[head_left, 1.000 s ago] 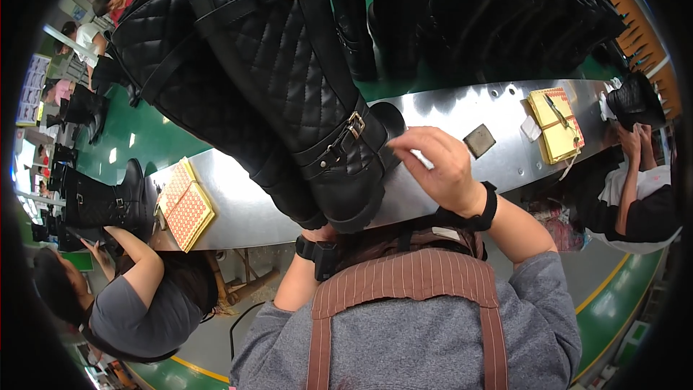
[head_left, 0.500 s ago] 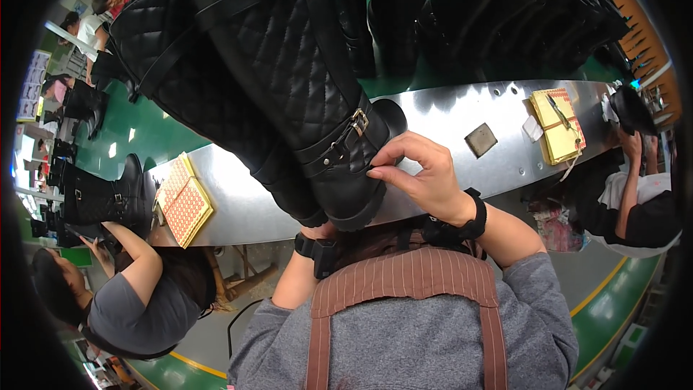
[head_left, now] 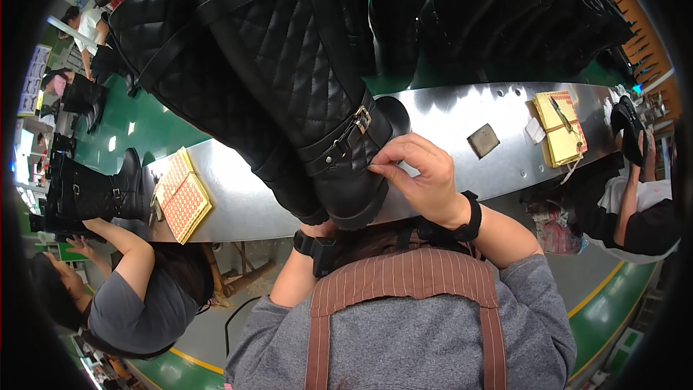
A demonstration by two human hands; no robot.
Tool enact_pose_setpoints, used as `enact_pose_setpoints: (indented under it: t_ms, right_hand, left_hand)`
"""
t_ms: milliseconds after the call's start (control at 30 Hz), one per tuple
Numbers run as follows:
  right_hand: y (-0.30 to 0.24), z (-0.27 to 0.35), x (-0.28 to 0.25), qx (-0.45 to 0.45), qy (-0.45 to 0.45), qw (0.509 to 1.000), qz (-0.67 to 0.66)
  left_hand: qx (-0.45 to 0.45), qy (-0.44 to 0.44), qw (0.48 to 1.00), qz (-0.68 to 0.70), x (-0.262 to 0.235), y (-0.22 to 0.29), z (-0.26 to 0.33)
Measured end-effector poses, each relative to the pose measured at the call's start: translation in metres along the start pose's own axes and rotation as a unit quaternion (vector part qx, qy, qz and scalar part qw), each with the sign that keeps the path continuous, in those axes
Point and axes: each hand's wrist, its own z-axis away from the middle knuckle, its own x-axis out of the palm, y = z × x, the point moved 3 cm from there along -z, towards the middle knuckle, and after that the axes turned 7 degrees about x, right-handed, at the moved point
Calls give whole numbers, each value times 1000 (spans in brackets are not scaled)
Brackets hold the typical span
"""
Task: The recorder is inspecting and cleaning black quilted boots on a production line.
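A pair of tall black quilted boots stands before me, close together. The right-hand boot [head_left: 289, 72] has a strap with a metal buckle at the ankle and another high on the shaft; the other boot [head_left: 188, 94] is partly behind it. My right hand [head_left: 422, 170] is closed in a pinch, thumb and forefinger together at that boot's side, just below the ankle strap. Whatever is between these fingertips is too small to make out. My left hand [head_left: 319, 230] is low by the boots' toes, mostly covered by them, its fingers hidden.
On the metal worktable [head_left: 242, 195] lie a small dark square block [head_left: 483, 141], a tied yellow pad bundle [head_left: 559, 130] with a pen, and another bundle [head_left: 184, 198] at left. Black boots [head_left: 505, 22] line the far side. Co-workers sit at both sides, handling footwear.
My right thumb and forefinger have drawn closer together at the boot's side. The co-worker at the right has turned a black shoe more upright. The boots beside my hands have barely shifted.
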Motion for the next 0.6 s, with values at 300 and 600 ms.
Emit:
enact_pose_setpoints:
  t_ms: [300, 600]
  right_hand:
    - [0, 0, 10, -56, -9, 990, 128]
    - [5, 2, -38, 288, -264, 844, -367]
  left_hand:
    - [0, 2, 1000, -18, -2, 2, 2]
    - [4, 4, 999, -40, -4, 5, -1]
